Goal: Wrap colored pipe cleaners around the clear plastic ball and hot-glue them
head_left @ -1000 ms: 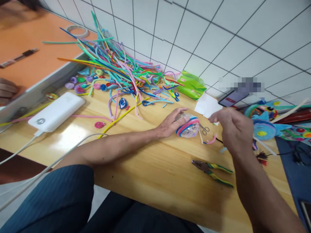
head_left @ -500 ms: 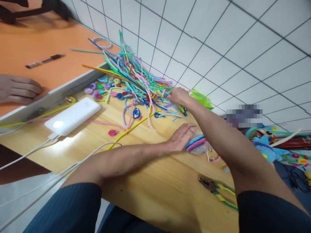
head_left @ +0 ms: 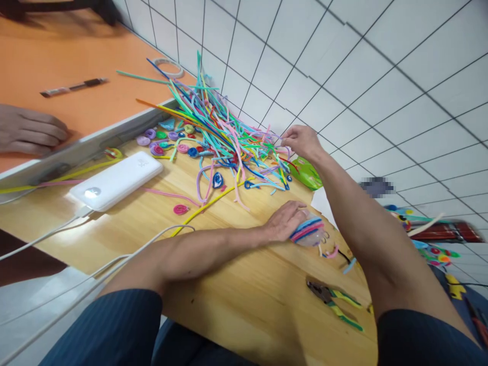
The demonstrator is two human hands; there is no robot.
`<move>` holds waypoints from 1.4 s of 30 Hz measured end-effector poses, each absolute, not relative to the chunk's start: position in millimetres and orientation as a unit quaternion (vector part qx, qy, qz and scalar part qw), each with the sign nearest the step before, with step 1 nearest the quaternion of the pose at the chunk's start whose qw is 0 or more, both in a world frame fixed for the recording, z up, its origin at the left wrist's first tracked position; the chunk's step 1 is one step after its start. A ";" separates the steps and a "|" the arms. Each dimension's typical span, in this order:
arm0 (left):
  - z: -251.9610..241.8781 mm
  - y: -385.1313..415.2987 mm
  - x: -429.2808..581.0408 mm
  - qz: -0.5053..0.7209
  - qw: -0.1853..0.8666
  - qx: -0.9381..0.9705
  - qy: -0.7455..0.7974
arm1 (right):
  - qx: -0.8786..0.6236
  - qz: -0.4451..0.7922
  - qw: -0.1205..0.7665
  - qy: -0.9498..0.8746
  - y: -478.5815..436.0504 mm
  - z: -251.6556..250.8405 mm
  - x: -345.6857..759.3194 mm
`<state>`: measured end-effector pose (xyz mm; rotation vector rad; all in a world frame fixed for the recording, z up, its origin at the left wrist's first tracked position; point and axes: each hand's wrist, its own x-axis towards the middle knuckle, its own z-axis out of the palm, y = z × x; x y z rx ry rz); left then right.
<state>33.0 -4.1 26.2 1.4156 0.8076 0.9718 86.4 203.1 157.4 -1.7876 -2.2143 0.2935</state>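
Observation:
On the wooden table, my left hand (head_left: 287, 219) is closed on a clear plastic piece wrapped in blue and pink pipe cleaners (head_left: 308, 231); part of it is hidden behind the fingers. My right hand (head_left: 304, 142) is raised at the right end of a heap of loose pipe cleaners (head_left: 229, 132). Its thumb and fingertips pinch a lilac pipe cleaner (head_left: 282, 147), whose other end is lost among the heap. Coiled pipe-cleaner rounds (head_left: 182, 148) in several colours lie left of the heap.
Pliers (head_left: 324, 295) with yellow-green handles lie near the front edge. A white power bank (head_left: 118, 180) with cables rests at the left. Another person's hand (head_left: 30, 129) lies on the orange table (head_left: 125, 46) near a pen (head_left: 74, 87). A tiled wall (head_left: 263, 56) stands behind.
My right hand has lifted slightly up and away from the heap, with the lilac pipe cleaner at its fingertips. My left hand stays on the wrapped plastic piece. The view has shifted slightly.

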 end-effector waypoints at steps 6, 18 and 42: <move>23.8 -3.0 33.1 0.417 0.580 0.605 0.353 | -0.602 0.124 0.226 -0.756 184.8 198.9 113.9; 21.6 -1.7 31.5 0.482 0.572 0.557 0.362 | -0.651 0.055 0.192 -0.733 101.2 223.3 184.3; 64.3 64.9 17.3 0.566 0.689 0.252 0.376 | -0.611 0.001 0.234 -0.756 -28.4 191.6 219.5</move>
